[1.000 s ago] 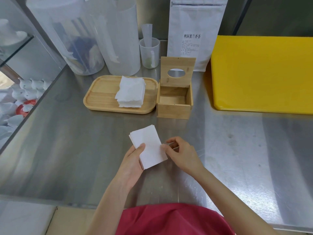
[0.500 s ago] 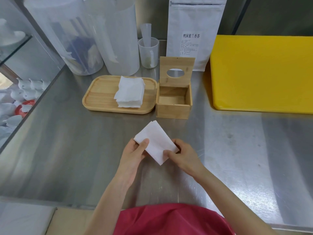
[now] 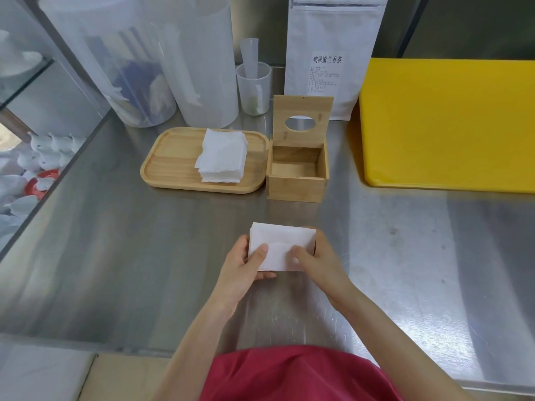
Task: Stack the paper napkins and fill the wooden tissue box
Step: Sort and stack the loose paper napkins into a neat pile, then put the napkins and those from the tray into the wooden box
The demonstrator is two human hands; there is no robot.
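A small stack of white paper napkins [image 3: 280, 241] is held above the steel counter, its long side facing me. My left hand [image 3: 244, 270] grips its left edge with the thumb on top. My right hand [image 3: 320, 263] grips its right edge the same way. Beyond them stands the wooden tissue box [image 3: 296, 185], with its lid [image 3: 302, 111] raised upright and nothing visible inside. To its left a wooden tray [image 3: 170, 164] carries a loose pile of napkins [image 3: 223, 156].
A yellow cutting board [image 3: 448, 123] lies at the back right. Behind the box stand a white labelled pouch [image 3: 330, 39], a small plastic measuring cup [image 3: 254, 88] and two large translucent containers [image 3: 199, 62]. A glass shelf edge runs along the left.
The held napkin stack has been turned from a tilted, diagonal position to lie square between both hands. Both thumbs now press on its top.
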